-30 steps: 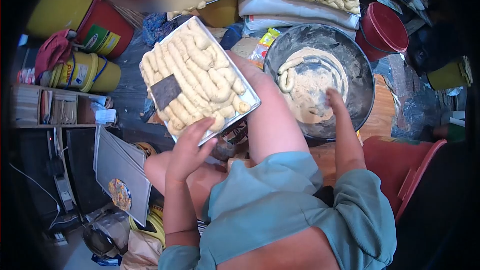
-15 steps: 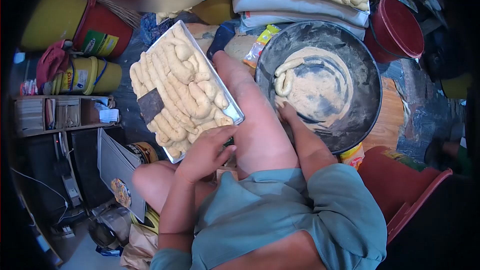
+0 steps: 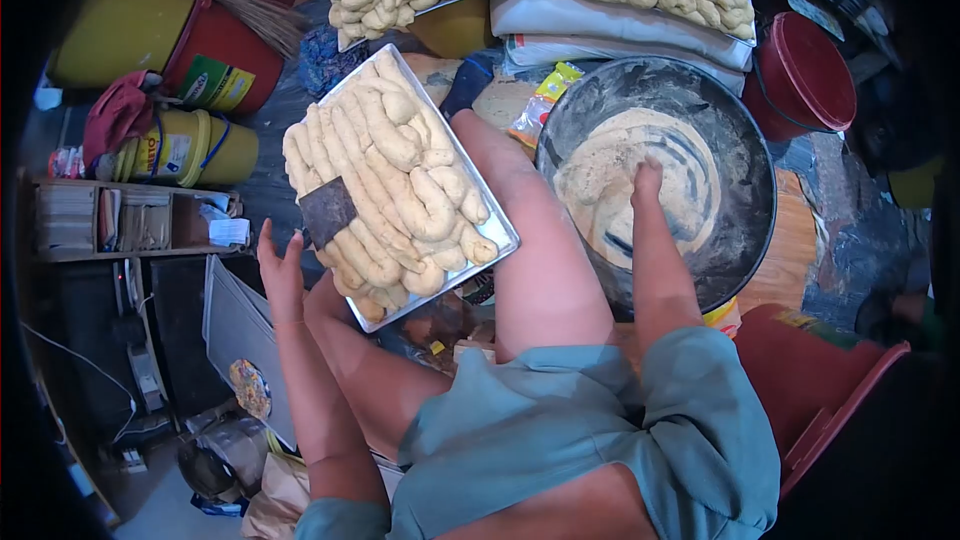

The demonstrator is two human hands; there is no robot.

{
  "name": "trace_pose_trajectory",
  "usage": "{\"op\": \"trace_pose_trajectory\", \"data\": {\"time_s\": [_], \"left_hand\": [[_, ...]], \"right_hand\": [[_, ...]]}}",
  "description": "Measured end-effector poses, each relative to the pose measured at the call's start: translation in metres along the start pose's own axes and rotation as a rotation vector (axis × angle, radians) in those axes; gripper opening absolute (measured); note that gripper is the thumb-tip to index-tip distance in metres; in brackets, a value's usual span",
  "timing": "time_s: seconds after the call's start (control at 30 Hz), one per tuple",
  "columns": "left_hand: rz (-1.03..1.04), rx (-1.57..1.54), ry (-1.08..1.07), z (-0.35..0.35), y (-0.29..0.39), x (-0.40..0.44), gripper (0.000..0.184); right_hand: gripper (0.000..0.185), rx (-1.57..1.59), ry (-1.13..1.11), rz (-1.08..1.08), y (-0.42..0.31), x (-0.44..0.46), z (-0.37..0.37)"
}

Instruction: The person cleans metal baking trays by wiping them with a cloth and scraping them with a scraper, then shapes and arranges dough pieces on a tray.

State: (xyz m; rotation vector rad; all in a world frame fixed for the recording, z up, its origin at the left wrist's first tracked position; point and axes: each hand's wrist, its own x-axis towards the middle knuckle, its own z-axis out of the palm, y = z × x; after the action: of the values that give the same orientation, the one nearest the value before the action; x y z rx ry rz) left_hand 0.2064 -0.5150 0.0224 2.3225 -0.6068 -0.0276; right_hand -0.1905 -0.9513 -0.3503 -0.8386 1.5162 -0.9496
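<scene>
Dough ropes (image 3: pixel 375 210) lie packed side by side on a metal tray (image 3: pixel 503 243) at ten o'clock, just beside a bare leg (image 3: pixel 550 260), with a dark square (image 3: pixel 327 212) at the load's nine o'clock edge. The person's left hand (image 3: pixel 284 268) has moved from the tray's five o'clock edge to its eight o'clock side; thumb and fingers are spread, with nothing seen between them.

At two o'clock, the right hand (image 3: pixel 648 177) is inside a black basin (image 3: pixel 750 195), over loose flour (image 3: pixel 650 125). Its fingers are foreshortened, so whether they are apart or closed on something cannot be told. The pale coils that showed at the basin's ten o'clock a moment ago are no longer distinct; a blurred, floury patch (image 3: pixel 595 180) lies at the hand's nine o'clock. That suggests the right hand is coating dough in flour, while the tray seems to rest without help.
</scene>
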Motion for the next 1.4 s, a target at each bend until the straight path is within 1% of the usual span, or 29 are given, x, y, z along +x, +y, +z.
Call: {"op": "trace_pose_trajectory", "data": {"time_s": [0.03,0.1,0.13,0.2,0.3,0.37,0.4,0.5,0.57,0.67,0.7,0.73,0.77,0.83,0.9,0.93,0.97,1.0,1.03,1.07,1.13,1.17,1.2,1.23,1.27,1.3,1.33,1.37,1.4], "left_hand": [[-0.016,-0.011,0.018,0.003,-0.009,0.010,0.059],[-0.212,-0.187,-0.091,0.007,-0.019,0.022,0.060],[-0.310,-0.269,-0.148,0.007,-0.012,0.027,0.061],[-0.326,-0.257,-0.172,0.015,-0.011,0.028,0.053],[-0.331,-0.343,-0.228,0.018,-0.029,0.036,0.046],[-0.385,-0.405,-0.252,0.018,-0.034,0.038,0.044],[-0.403,-0.428,-0.236,0.019,-0.028,0.037,0.038],[-0.426,-0.480,-0.224,0.021,-0.012,0.032,0.022],[-0.391,-0.506,-0.241,0.022,-0.016,0.032,0.014],[-0.388,-0.791,-0.231,0.008,-0.006,0.026,0.010],[-0.389,-0.769,-0.191,-0.003,0.009,0.021,0.012],[-0.339,-0.809,-0.160,-0.018,-0.009,0.021,0.013],[-0.332,-0.771,-0.068,-0.032,-0.005,0.015,0.014],[-0.256,-0.819,0.105,-0.060,-0.003,0.001,0.017],[-0.279,-0.773,0.374,-0.091,-0.019,-0.013,0.020],[-0.297,-0.759,0.424,-0.111,-0.043,-0.021,0.021],[-0.316,-0.744,0.476,-0.130,-0.074,-0.030,0.023],[-0.347,-0.749,0.546,-0.143,-0.098,-0.041,0.020],[-0.376,-0.754,0.616,-0.155,-0.125,-0.053,0.016],[-0.405,-0.759,0.687,-0.166,-0.152,-0.065,0.013],[-0.524,-0.883,0.697,-0.202,-0.262,-0.097,0.008],[-0.584,-0.946,0.706,-0.218,-0.311,-0.112,0.007],[-0.593,-0.891,0.766,-0.210,-0.323,-0.121,0.008],[-0.604,-0.835,0.825,-0.202,-0.330,-0.131,0.009],[-0.614,-0.778,0.884,-0.198,-0.336,-0.141,0.011],[-0.736,-0.748,0.985,-0.187,-0.304,-0.139,0.010],[-0.723,-0.651,1.009,-0.180,-0.300,-0.139,0.006],[-0.709,-0.554,1.030,-0.176,-0.299,-0.139,0.005],[-0.697,-0.455,1.049,-0.174,-0.299,-0.142,0.007]], "right_hand": [[0.040,-0.095,0.048,0.070,0.012,-0.001,-0.005],[0.046,-0.280,0.145,0.211,0.038,-0.007,-0.012],[0.051,-0.468,0.164,0.256,0.042,-0.010,-0.012],[0.062,-0.852,0.197,0.346,0.051,-0.017,-0.006],[0.073,-1.194,0.283,-0.002,0.076,-0.036,0.032],[0.070,-1.192,0.117,-0.155,0.075,-0.055,0.063],[0.068,-1.190,0.036,-0.227,0.068,-0.063,0.069],[0.061,-0.610,-0.388,-0.099,0.027,-0.071,0.060],[0.056,-0.430,-0.438,0.019,0.012,-0.074,0.054],[0.051,-0.066,-0.576,0.223,0.003,-0.061,0.032],[0.051,0.072,-0.634,0.290,-0.021,-0.067,0.020],[0.050,0.214,-0.688,0.357,-0.040,-0.073,0.011],[0.050,0.263,-0.765,0.397,-0.045,-0.067,-0.005],[0.049,0.366,-0.922,0.472,-0.057,-0.053,-0.037],[0.049,0.160,-0.687,0.281,-0.055,-0.061,-0.039],[0.050,0.059,-0.569,0.188,-0.054,-0.066,-0.041],[0.055,-0.145,-0.422,0.071,-0.032,-0.059,-0.047],[0.067,-0.469,-0.206,-0.017,0.003,-0.046,-0.052],[0.072,-0.817,-0.112,-0.046,0.048,-0.039,-0.046],[0.076,-1.161,-0.010,-0.076,0.076,-0.039,-0.043],[0.085,-1.442,-0.112,-0.023,0.023,-0.130,0.002],[0.084,-1.339,-0.266,-0.106,0.040,-0.126,0.006],[0.083,-1.233,-0.416,-0.187,0.065,-0.120,0.012],[0.082,-1.122,-0.565,-0.265,0.070,-0.121,0.015],[0.080,-1.105,-0.656,-0.288,0.068,-0.114,0.009],[0.078,-1.086,-0.746,-0.312,0.047,-0.111,0.003],[0.077,-1.064,-0.836,-0.334,0.029,-0.109,-0.005],[0.070,-1.023,-0.777,-0.301,0.014,-0.110,-0.012],[0.068,-1.084,-0.677,-0.294,0.018,-0.106,-0.017]]}}
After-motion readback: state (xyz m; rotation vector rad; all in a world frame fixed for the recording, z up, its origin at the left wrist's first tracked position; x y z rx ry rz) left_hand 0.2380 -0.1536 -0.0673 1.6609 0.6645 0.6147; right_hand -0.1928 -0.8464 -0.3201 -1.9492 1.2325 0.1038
